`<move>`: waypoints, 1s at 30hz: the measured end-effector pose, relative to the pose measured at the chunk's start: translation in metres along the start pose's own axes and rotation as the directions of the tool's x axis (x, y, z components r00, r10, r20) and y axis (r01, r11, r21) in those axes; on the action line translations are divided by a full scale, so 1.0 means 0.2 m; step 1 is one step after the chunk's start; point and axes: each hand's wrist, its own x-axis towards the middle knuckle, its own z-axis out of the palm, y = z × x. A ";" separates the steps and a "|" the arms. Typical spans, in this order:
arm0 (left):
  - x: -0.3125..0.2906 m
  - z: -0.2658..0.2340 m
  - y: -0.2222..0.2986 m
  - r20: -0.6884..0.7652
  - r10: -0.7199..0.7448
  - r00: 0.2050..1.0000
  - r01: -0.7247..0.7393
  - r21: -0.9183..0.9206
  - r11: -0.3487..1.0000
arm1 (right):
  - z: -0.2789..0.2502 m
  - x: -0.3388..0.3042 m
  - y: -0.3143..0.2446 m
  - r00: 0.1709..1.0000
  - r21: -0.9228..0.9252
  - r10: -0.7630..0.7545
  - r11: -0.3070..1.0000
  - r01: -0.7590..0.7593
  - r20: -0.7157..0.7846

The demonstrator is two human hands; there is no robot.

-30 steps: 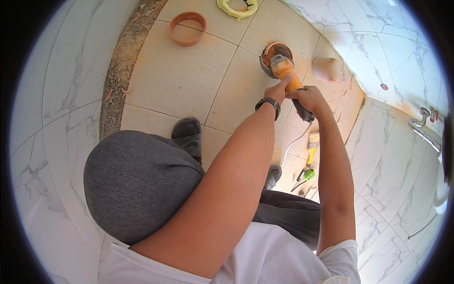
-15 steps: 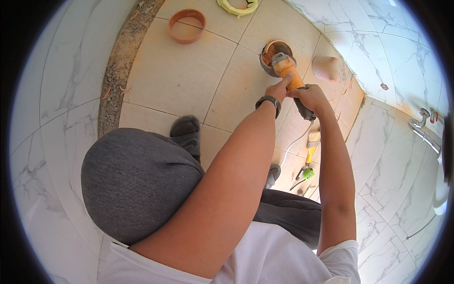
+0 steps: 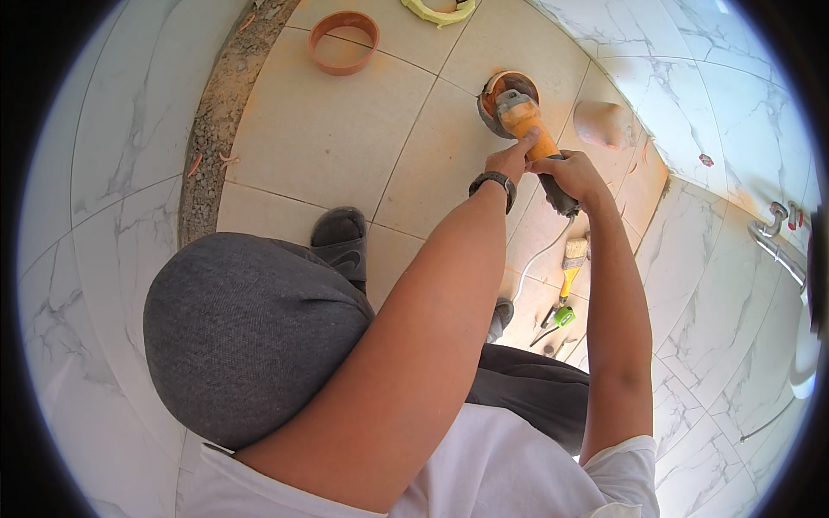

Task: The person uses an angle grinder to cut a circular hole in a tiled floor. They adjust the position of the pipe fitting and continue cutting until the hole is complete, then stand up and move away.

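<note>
A yellow angle grinder with a grey head and dark rear end is held in both my hands. My left hand, with a dark watch at the wrist, is closed round the front of its body. Behind it, my right hand wraps the dark rear handle. The grinder's head lies at the mouth of a round orange-brown pipe in the tiled floor. The head and guard cover part of the pipe, so where the disc touches cannot be made out. A pale cord trails from the grinder.
A loose orange-brown pipe ring and a yellowish ring lie on the far floor. A brush and a green tape measure lie near my right forearm. Marbled walls flank me; a rubble-filled channel runs along the left.
The view has shifted very slightly. Both hands keep their hold on the angle grinder, and its head stays at the pipe mouth.
</note>
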 end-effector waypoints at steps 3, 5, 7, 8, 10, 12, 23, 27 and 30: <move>-0.01 0.00 0.00 0.001 0.004 1.000 -0.004 0.000 1.000 | 0.00 0.01 0.01 1.000 0.016 0.008 1.000 -0.008 0.018; 0.00 0.00 -0.01 0.010 0.001 1.000 -0.001 0.000 1.000 | 0.00 0.01 0.02 1.000 0.012 0.002 1.000 -0.002 0.019; 0.02 0.00 -0.01 0.011 -0.018 1.000 0.018 0.013 1.000 | 0.00 0.02 0.03 1.000 -0.016 0.002 1.000 -0.002 -0.004; 0.03 0.00 -0.02 0.015 -0.017 1.000 0.017 0.005 1.000 | 0.01 0.03 0.03 1.000 -0.031 0.008 0.999 -0.008 -0.014; 0.06 0.00 -0.03 0.017 -0.024 1.000 0.024 -0.002 1.000 | 0.00 0.03 0.03 1.000 -0.063 -0.010 0.998 0.009 -0.020; 0.07 0.00 -0.05 0.035 0.005 0.999 -0.004 -0.046 0.999 | 0.00 0.03 0.03 0.999 -0.100 -0.018 0.995 0.015 -0.031; 0.08 0.01 -0.06 0.101 0.037 0.994 -0.022 -0.145 0.989 | 0.00 0.01 -0.02 0.998 -0.201 0.006 0.979 -0.019 -0.067; 0.08 0.01 -0.06 0.082 0.031 0.996 -0.021 -0.124 0.992 | 0.00 0.02 -0.01 0.997 -0.216 -0.006 0.976 -0.012 -0.080; 0.08 0.00 -0.06 0.076 0.027 0.997 -0.019 -0.101 0.995 | 0.01 0.02 0.00 0.995 -0.227 -0.024 0.974 0.002 -0.095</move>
